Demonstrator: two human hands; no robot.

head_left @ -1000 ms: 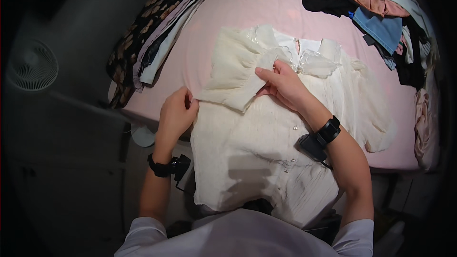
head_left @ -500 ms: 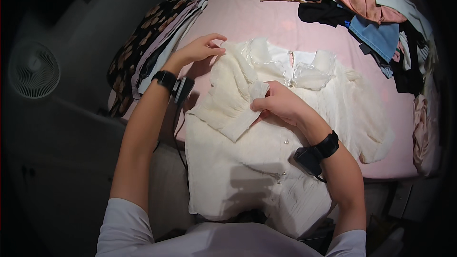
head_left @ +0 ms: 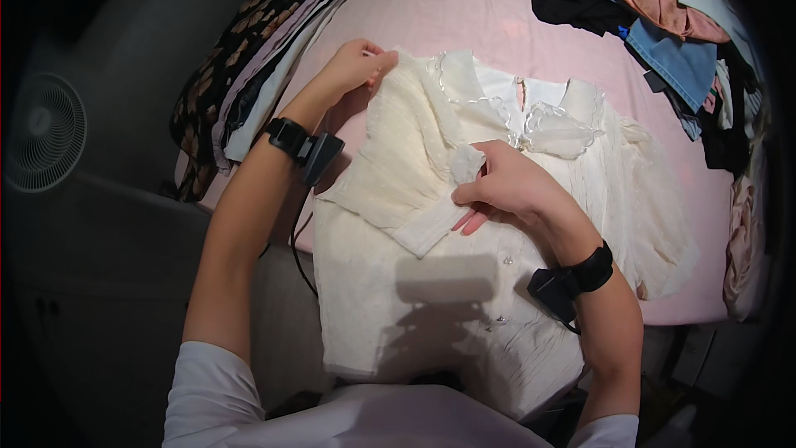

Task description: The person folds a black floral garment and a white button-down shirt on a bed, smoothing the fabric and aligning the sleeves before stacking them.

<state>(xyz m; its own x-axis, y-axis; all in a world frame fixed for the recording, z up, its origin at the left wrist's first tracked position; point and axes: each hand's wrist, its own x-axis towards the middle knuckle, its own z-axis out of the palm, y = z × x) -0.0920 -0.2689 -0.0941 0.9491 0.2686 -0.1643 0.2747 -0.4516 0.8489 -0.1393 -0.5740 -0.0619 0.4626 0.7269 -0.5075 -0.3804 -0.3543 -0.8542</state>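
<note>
A cream blouse [head_left: 365, 299] with a lace-edged collar [head_left: 560, 131] and small front buttons lies face up, its lower part hanging over the bed's near edge toward me. Its left-hand sleeve [head_left: 406, 129] is folded inward across the front. My left hand [head_left: 361, 66] pinches the cloth at the top outer edge of that sleeve. With thumb and forefinger, my right hand [head_left: 514, 182] grips the sleeve's cuff [head_left: 427, 228] over the middle of the blouse; its other fingers are partly under the cloth. The other sleeve [head_left: 655, 207] spreads out at the right.
The bed [head_left: 439, 17] has a pink sheet. Several garments [head_left: 240, 66] lie layered along its left edge, and a loose clothes heap [head_left: 672, 58] covers the far right. A fan [head_left: 46, 133] stands at left. A dark cable [head_left: 300, 257] hangs near my left forearm.
My left hand has closed on the sleeve's upper edge and drawn it slightly away from me. The right hand, still holding the cuff, has shifted a little right, and the sleeve looks flatter.
</note>
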